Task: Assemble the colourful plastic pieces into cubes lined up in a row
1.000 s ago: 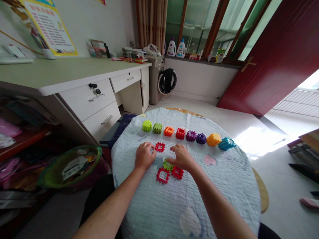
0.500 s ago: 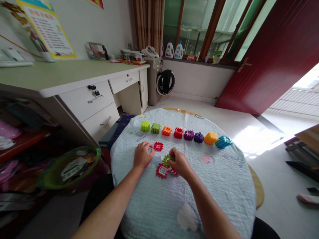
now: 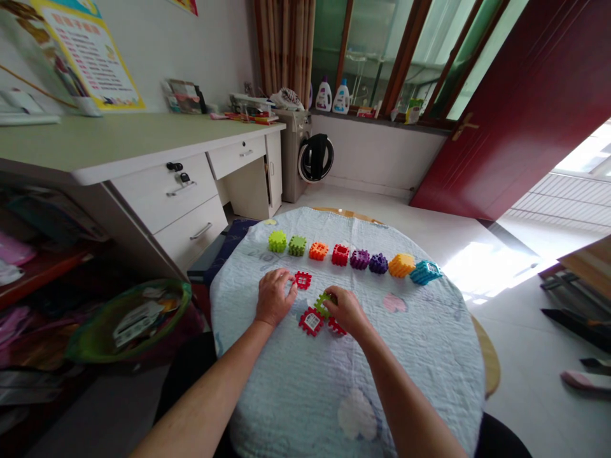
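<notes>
My right hand [image 3: 347, 312] pinches a green notched-edge building tile [image 3: 323, 305] between thumb and fingers. Just below lies a red tile with a white window [image 3: 311, 321], close against the green one. Part of another red tile [image 3: 337, 327] shows under my right hand, the rest covered by it. My left hand [image 3: 275, 297] rests on the cloth with thumb and fingers apart, its fingertips at the left edge of a red window-frame tile [image 3: 302, 280]. Whether they touch that tile is hard to see.
Across the back of the round, cloth-covered table [image 3: 286, 394] runs a row of toy blocks, among them a light green block [image 3: 277, 242], a red block [image 3: 340, 255] and a blue block [image 3: 425, 272]. A green basket [image 3: 181, 299] stands on the floor at left, beside a desk [image 3: 143, 137].
The green tile in my right hand has shifted slightly and now shows more of its face. My left fingertips have come a little nearer the red window-frame tile. The view has moved slightly.
</notes>
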### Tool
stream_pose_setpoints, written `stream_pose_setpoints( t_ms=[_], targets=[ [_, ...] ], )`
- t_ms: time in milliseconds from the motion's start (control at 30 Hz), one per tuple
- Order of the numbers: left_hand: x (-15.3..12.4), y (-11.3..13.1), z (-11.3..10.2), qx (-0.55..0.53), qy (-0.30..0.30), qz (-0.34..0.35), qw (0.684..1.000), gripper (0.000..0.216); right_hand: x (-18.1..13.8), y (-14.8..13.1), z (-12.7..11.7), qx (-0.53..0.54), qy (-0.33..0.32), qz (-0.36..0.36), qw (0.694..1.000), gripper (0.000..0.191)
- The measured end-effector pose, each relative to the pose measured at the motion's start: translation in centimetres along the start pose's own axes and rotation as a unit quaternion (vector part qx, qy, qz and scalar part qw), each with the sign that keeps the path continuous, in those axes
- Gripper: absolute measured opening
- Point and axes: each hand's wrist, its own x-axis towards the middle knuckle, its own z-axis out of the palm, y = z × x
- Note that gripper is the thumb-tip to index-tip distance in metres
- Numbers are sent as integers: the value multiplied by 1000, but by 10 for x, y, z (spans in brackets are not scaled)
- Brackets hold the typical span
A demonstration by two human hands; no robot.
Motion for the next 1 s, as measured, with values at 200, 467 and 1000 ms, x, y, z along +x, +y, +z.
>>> stream_pose_setpoints(
  t_ms=[200,467,1000],
  targets=[
    [-8,14,-4,-57,-79,137,986,30,0,0,3,116,-24,-25,993,19],
    [-10,25,-5,-187,-120,33,974,15,-7,-1,6,138,-13,-38,990,39],
    [-21,19,-24,-75,-18,79,994,15,-30,20,-10,36,188,1,982,21]
  ],
)
